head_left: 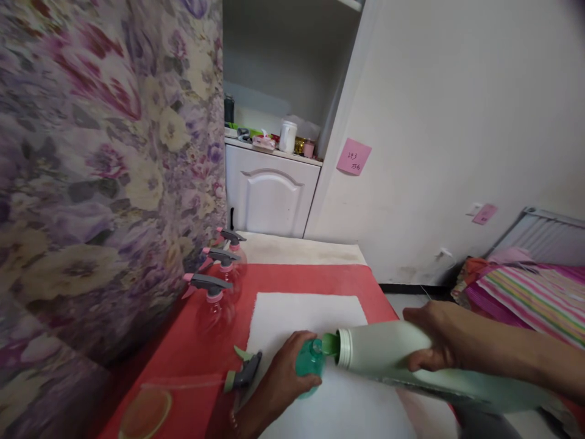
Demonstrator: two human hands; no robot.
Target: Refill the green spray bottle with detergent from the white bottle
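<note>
My left hand (286, 366) is closed around a small translucent teal bottle (311, 364) above a white cloth (311, 311). With fingers wrapped over its side, my right hand (434, 341) grips a large pale green jug (377, 347) tipped almost level. Green liquid (329, 344) shows between the jug's threaded mouth and the small bottle's neck. To the left of my left hand lies a grey and green spray trigger (244, 371), its clear tube reaching leftward. Much of the small bottle is hidden by my fingers.
Three clear spray bottles (217, 314) with pink and grey triggers stand at the left of the red table (315, 277). A clear round object (146, 414) lies front left. A floral curtain (105, 183) hangs left; a white cabinet (274, 189) stands behind, a bed (534, 292) right.
</note>
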